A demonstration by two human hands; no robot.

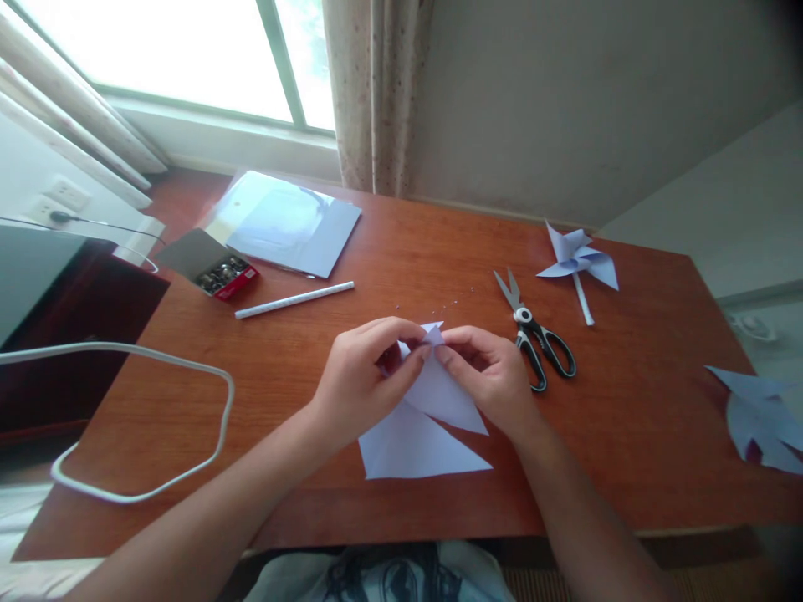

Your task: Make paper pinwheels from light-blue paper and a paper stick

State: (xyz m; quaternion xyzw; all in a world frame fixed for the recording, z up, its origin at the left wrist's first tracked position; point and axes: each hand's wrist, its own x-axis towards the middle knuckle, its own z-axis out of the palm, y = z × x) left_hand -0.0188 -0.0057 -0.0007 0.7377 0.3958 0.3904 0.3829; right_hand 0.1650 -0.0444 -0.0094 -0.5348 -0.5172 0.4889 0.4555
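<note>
A white paper sheet with cut slits (414,447) lies on the table in front of me, its far corner raised between my fingers. My left hand (370,364) pinches that corner between thumb and forefinger. From the other side, my right hand (486,372) grips the same part of the paper with thumb and fingertips. Just right of my right hand lie scissors with black and white handles (533,330), their blades apart and pointing away. A finished paper pinwheel on a white stick (578,257) rests farther back on the right.
A rolled paper stick (294,300) lies left of centre. Behind it stand an opened red box of small metallic pieces (229,276) and a clear packet of sheets (294,221). A white cable (229,393) loops at left. Another paper pinwheel (762,418) sits at the right edge.
</note>
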